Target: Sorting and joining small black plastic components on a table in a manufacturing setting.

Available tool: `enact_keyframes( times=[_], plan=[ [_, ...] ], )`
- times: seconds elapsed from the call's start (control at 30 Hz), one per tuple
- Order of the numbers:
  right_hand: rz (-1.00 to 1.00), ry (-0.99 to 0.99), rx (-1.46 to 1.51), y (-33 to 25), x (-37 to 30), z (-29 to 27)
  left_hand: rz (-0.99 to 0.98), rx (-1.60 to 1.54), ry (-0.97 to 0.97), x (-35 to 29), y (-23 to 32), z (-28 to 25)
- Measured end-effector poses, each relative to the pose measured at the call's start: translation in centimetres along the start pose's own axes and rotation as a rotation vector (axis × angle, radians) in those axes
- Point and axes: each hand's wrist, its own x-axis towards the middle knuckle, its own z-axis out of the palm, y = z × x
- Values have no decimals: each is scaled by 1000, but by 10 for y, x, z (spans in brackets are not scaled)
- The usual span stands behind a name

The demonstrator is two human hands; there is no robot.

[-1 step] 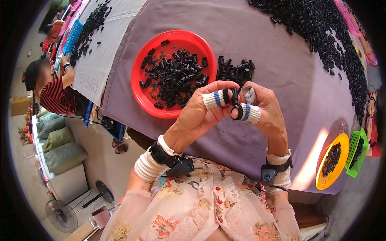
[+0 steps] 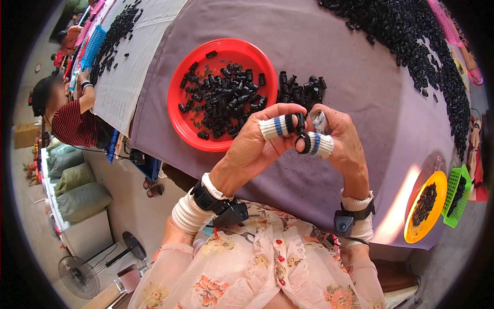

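In front of me, my left hand [image 2: 249, 141] and my right hand [image 2: 347, 139] meet, both pinching a small black barrel-shaped plastic piece [image 2: 300, 122] that looks like a cord lock. It stands roughly upright between the fingertips. White knit covers with blue stripes wrap both thumbs, and a silvery wrap [image 2: 319, 121] covers a right finger. Just beyond my left hand, a round red tray [image 2: 177, 110] holds many similar black pieces [image 2: 226, 98]. Beside its right rim, behind my fingers, a small heap of black pieces [image 2: 303, 91] lies on the cloth. My fingers partly hide the held piece.
A grey-purple cloth [image 2: 329, 46] covers the table. A large pile of black parts [image 2: 406, 46] spreads along the far right. At the right edge are a yellow plate [image 2: 438, 185] and a green basket [image 2: 450, 218] with dark bits. A co-worker [image 2: 74, 121] sits left; a fan [image 2: 78, 276] stands below.
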Motion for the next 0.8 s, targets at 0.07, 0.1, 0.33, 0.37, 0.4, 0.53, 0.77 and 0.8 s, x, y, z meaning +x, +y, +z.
enact_keyframes(
  times=[0.07,0.1,0.33,0.37,0.4,0.53,0.77,0.8],
  plan=[
    [-30,-43,-64,-1,2,-1,8,-6,14,-1,1,0],
    [-28,-42,-63,-1,3,-2,6,-6,14,-1,1,0],
    [-56,-100,-169,-3,6,-7,1,15,29,0,0,3],
    [-63,-108,-183,-3,6,-7,14,24,40,0,0,3],
    [-63,-110,-182,-2,6,-6,14,24,42,-1,0,3],
    [-72,-125,-171,2,6,-6,6,44,71,0,-1,0],
    [-70,-133,-125,9,4,-3,-21,6,50,0,1,1],
    [-70,-133,-125,8,3,-3,-21,6,50,0,1,1]
  ],
)
